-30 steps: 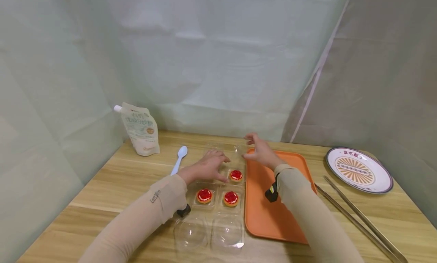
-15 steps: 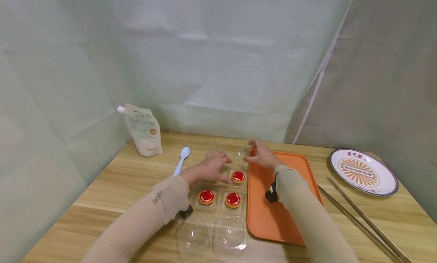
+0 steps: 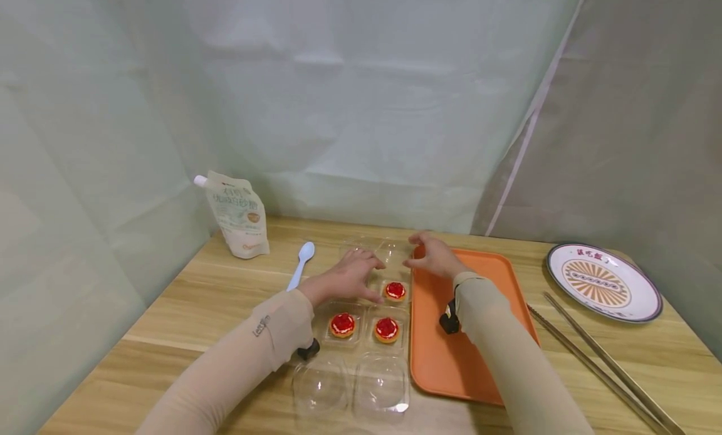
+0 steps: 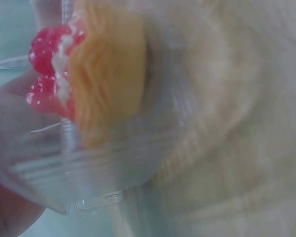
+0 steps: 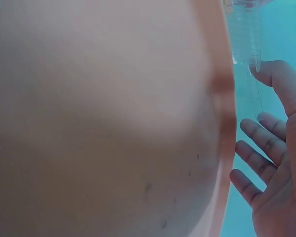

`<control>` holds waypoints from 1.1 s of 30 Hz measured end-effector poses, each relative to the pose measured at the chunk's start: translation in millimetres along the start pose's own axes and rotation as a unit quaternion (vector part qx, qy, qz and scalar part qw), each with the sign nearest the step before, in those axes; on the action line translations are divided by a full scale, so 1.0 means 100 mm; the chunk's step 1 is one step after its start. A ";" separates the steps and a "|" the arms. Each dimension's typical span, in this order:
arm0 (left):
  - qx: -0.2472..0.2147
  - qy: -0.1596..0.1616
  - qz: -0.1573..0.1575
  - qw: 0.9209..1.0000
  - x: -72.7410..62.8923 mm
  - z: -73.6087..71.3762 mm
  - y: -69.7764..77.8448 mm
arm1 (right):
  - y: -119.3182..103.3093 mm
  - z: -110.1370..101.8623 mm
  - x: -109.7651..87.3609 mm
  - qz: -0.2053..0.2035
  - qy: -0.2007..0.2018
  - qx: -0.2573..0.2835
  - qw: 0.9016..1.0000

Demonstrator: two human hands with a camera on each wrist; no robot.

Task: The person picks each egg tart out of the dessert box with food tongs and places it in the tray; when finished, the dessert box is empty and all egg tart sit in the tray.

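In the head view, red-topped tarts (image 3: 387,330) sit in clear plastic containers (image 3: 363,342) left of centre. My left hand (image 3: 352,275) reaches over the far container from the left, partly hiding it, thumb beside the farthest tart (image 3: 395,291). Its fingers are spread and gently bent. The left wrist view shows a tart (image 4: 106,69) through clear plastic, with part of the hand behind. My right hand (image 3: 433,256) is at that container's right side, over the tray's far left corner. In the right wrist view its thumb tip meets the clear plastic (image 5: 245,37), other fingers spread.
An orange tray (image 3: 437,372) lies right of the containers. Beyond it are metal tongs (image 3: 598,360) and a patterned plate (image 3: 603,281). A light blue spoon (image 3: 304,253) and a white spouted pouch (image 3: 235,215) stand left. Two clear domed lids (image 3: 380,385) lie in front.
The right hand's fingers have lowered slightly near the far container. The left hand keeps nearly the same pose, and the head view has shifted a little.
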State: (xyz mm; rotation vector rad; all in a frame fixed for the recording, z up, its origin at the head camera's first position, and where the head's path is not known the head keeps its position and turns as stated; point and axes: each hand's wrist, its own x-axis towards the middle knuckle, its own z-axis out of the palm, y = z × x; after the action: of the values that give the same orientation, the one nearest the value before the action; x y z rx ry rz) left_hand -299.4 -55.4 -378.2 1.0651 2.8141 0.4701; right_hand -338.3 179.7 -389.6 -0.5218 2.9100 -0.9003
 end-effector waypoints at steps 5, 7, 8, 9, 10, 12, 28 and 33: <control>-0.004 -0.001 -0.005 1.000 0.00 -0.01 0.00 | -0.05 0.00 -0.01 0.002 -0.007 -0.007 1.000; -0.006 -0.003 -0.006 1.000 0.00 -0.01 0.01 | -0.06 0.00 -0.01 0.002 -0.008 -0.009 1.000; -0.005 -0.003 -0.006 1.000 0.00 -0.01 0.01 | -0.06 0.00 -0.01 0.001 -0.007 -0.011 1.000; -0.004 -0.003 -0.006 1.000 0.00 -0.01 0.01 | -0.06 0.00 -0.01 0.000 -0.006 -0.013 1.000; -0.003 -0.003 -0.006 1.000 0.00 -0.01 0.01 | -0.06 0.00 0.00 -0.001 -0.005 -0.016 1.000; 0.000 -0.002 -0.006 1.000 0.00 -0.01 0.01 | -0.05 0.01 -0.01 -0.002 -0.003 -0.021 1.000; 0.000 0.004 0.004 1.000 -0.05 -0.09 0.05 | -0.08 -0.07 -0.06 -0.009 0.003 -0.039 0.999; 0.006 0.014 0.015 1.000 -0.09 -0.22 0.08 | -0.13 -0.12 -0.11 -0.009 0.003 -0.028 1.000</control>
State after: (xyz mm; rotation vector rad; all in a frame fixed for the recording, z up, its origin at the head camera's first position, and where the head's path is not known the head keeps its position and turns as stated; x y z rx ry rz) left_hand -291.7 -60.9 -355.4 1.1123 2.8335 0.4752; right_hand -325.5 179.9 -373.2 -0.5498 2.9490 -0.8262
